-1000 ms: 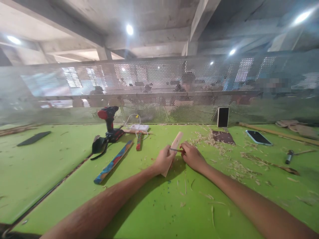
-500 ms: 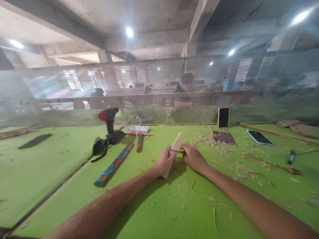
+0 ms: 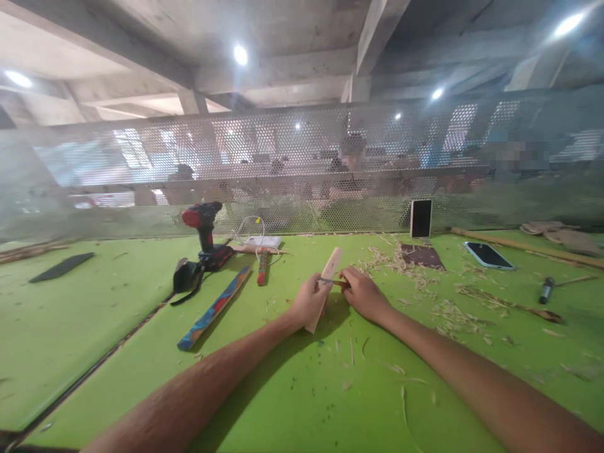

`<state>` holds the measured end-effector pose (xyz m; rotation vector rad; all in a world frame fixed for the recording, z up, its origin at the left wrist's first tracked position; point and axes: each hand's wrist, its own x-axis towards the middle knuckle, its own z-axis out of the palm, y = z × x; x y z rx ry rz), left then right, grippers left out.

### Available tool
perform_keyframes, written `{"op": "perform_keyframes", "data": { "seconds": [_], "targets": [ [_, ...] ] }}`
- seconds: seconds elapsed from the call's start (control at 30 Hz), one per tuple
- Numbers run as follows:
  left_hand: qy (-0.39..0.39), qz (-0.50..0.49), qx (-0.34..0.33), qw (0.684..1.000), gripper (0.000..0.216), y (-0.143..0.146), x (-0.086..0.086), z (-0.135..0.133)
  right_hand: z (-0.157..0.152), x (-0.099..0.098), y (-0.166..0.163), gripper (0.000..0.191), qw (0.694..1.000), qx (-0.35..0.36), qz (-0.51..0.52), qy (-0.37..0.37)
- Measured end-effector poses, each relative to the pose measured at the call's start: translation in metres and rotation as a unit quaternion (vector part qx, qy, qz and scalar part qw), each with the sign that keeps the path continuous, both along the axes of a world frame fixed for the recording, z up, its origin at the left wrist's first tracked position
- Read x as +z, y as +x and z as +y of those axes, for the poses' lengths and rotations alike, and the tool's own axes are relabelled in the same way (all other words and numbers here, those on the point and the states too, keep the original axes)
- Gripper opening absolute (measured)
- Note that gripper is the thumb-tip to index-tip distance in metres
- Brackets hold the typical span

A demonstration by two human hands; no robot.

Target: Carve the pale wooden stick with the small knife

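My left hand [image 3: 306, 303] is wrapped round a flat pale wooden strip [image 3: 334, 259], which stands tilted with its top end leaning away to the right. My right hand [image 3: 365, 294] is closed on the brown handle of a small carving knife [image 3: 338, 283]. The knife's thin metal blade lies across the face of the strip, beside my left thumb. Below both hands is the green tabletop [image 3: 325, 377]. My right hand's lower fingers are partly hidden.
On the left stand a cordless drill [image 3: 206, 233] and a blue-and-red painted strip [image 3: 214, 311]. A smaller painted piece [image 3: 262, 269] lies near a white power strip [image 3: 264, 241]. Wood shavings [image 3: 453, 318], a phone [image 3: 488, 255] and a marker [image 3: 546, 290] lie right. Behind rises a perforated screen [image 3: 302, 207].
The camera view has shifted slightly. Both hands keep their grips on the strip and the knife, and the blade still crosses the strip at nearly the same place.
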<state>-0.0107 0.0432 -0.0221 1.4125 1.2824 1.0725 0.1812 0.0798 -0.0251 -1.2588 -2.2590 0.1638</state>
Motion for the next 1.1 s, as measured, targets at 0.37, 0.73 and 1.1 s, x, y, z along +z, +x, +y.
{"op": "perform_keyframes", "data": {
  "seconds": [0.37,0.73,1.1],
  "targets": [
    [-0.026,-0.028,0.029,0.999,0.006,-0.0011,0.0018,0.003,0.0012,-0.0018,-0.001,0.017,1.0,0.012,0.014,0.0],
    [-0.033,-0.039,0.009,0.999,0.008,-0.0014,0.001,0.0044,-0.0031,0.006,-0.0017,0.025,0.998,0.062,0.029,0.011],
    [-0.033,-0.013,-0.019,0.999,0.005,-0.0027,-0.0006,0.005,-0.0051,0.0058,-0.0026,0.031,0.998,0.049,0.029,-0.018]
  ]
}}
